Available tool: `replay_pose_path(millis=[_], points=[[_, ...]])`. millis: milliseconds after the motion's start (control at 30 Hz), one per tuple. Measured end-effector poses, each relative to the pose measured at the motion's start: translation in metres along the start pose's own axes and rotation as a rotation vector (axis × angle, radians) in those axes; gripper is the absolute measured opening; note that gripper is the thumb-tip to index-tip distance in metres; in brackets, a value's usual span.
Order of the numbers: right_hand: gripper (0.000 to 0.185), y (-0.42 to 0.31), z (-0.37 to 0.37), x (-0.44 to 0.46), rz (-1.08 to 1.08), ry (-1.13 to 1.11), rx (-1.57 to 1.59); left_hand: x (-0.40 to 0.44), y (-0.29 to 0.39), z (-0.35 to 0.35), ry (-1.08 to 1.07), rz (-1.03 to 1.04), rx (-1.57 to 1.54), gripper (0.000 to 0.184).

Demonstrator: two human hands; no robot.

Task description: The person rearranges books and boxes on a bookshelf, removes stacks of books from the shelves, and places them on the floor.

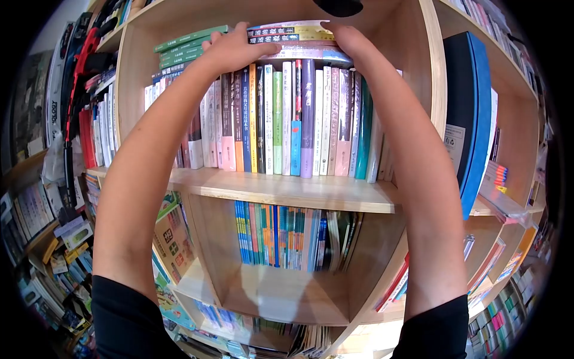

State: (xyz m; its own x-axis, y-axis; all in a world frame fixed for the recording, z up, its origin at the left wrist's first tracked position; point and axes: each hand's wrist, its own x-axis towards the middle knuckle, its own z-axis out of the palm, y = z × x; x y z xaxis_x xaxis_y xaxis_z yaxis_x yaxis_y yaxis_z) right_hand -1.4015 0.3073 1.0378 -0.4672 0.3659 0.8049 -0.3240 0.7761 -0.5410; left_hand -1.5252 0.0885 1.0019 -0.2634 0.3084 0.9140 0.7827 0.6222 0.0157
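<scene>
Item: a flat-laid stack of books (288, 31), yellow and dark spines among them, lying on top of a row of upright books (307, 119) in the upper middle compartment of a wooden bookcase (287, 184). At its left end: the left hand (232, 50), fingers spread apart, thumb reaching onto the spines. At its right end: the right hand (351, 43), one digit at the upper corner, the rest hidden from view; whether it grips, one cannot tell. Just beside the left hand: flat green books (186, 51), piled on the same row. Upright row: many thin spines, a purple one near the middle, a dark green one towards the right. Compartment below: a row of thin, colourful books (263, 236). Right of the bookcase's middle section: a large blue folder (476, 119), upright, slightly tilted.
</scene>
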Motion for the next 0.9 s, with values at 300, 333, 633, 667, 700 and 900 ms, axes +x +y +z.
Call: replay_pose_path(millis=[300, 333, 633, 667, 700, 900], points=[[0.071, 0.012, 0.003, 0.010, -0.059, 0.062, -0.036, 0.062, 0.018, -0.019, 0.099, 0.066, 0.265, 0.081], [0.069, 0.014, 0.004, 0.011, -0.083, 0.046, -0.023, 0.069, 0.015, -0.018, 0.100, 0.070, 0.262, 0.081], [0.043, 0.010, 0.005, 0.009, -0.089, 0.063, -0.070, 0.095, 0.024, -0.013, -0.294, 0.004, 0.067, 0.102], [0.043, 0.010, 0.004, 0.009, -0.093, 0.070, -0.071, 0.097, 0.027, -0.014, -0.325, -0.020, 0.056, 0.100], [0.048, 0.010, 0.004, 0.009, -0.081, 0.087, -0.082, 0.100, 0.029, -0.015, -0.380, -0.067, 0.051, 0.081], [0.056, 0.014, 0.006, 0.016, -0.044, 0.117, -0.111, 0.125, 0.016, 0.004, -0.530, -0.103, -0.062, 0.074]])
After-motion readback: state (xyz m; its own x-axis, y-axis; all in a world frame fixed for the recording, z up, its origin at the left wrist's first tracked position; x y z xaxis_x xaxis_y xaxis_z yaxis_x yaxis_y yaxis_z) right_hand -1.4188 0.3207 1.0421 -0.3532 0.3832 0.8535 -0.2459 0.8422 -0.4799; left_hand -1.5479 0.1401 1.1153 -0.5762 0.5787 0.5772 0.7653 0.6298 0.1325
